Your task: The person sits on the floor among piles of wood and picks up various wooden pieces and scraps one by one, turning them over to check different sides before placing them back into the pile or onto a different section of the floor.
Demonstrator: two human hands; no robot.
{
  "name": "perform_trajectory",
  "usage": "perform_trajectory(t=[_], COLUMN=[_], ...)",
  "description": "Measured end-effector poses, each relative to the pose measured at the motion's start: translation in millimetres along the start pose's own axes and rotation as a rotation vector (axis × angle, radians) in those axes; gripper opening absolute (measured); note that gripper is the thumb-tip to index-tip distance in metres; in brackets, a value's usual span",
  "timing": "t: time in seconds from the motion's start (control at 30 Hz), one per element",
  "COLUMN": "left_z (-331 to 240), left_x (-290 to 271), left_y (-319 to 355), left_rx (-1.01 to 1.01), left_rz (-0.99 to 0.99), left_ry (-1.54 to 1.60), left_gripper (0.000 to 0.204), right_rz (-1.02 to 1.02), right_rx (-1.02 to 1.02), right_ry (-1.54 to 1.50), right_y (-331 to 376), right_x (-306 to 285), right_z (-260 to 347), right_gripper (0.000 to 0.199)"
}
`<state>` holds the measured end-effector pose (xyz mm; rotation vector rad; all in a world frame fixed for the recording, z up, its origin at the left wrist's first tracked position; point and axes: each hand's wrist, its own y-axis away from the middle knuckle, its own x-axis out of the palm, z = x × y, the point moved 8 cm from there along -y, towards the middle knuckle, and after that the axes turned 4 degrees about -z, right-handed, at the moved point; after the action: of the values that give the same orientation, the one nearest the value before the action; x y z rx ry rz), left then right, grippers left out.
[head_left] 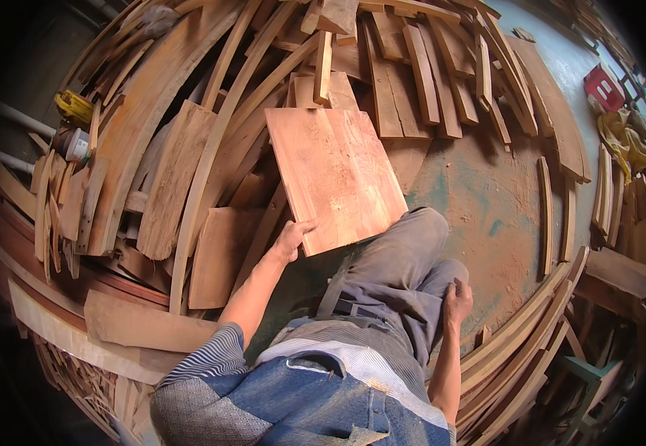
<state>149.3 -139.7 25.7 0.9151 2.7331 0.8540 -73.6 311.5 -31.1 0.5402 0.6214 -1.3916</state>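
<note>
Board held over scrap pile

Left hand (291,239) grips the flat wooden board (334,177) at its near edge, long axis running far-left; wood offcuts (182,171) crowd left; right hand (457,301) rests, seemingly loosely curled, on knee.

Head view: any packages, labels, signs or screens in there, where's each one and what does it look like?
Red sign-like panel: far right on the floor, flat and roughly rectangular, red with pale markings.
Small can: left edge among the wood offcuts, cylindrical, with a pale label band.
Yellow bundle: just above the can; too blurred to tell whether it is packaging.
No screens in view.
</note>
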Motion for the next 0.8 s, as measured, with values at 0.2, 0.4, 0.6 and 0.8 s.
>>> perform_trajectory(t=[0.2,0.4,0.6,0.8], left_z=[-35,-61,-120,-167], left_x=[-7,-64,-92,-148], left_y=[33,111,234,338], left_rx=[0.153,0.191,0.408,0.718], left_rz=[-0.052,-0.241,-0.416,-0.586], left_ry=[0.138,0.218,0.54,0.685], left_gripper=[0.039,0.038,0.04,0.043], right_rz=[0.031,0.056,0.114,0.149], right_rx=[-0.029,-0.068,-0.126,-0.228], right_ry=[-0.037,-0.07,0.115,0.119], right_y=[-8,-5,-13,-24], right_x=[10,16,18,45], right_z=[-5,-25,-2,-10], right_gripper=[0.027,0.031,0.031,0.029])
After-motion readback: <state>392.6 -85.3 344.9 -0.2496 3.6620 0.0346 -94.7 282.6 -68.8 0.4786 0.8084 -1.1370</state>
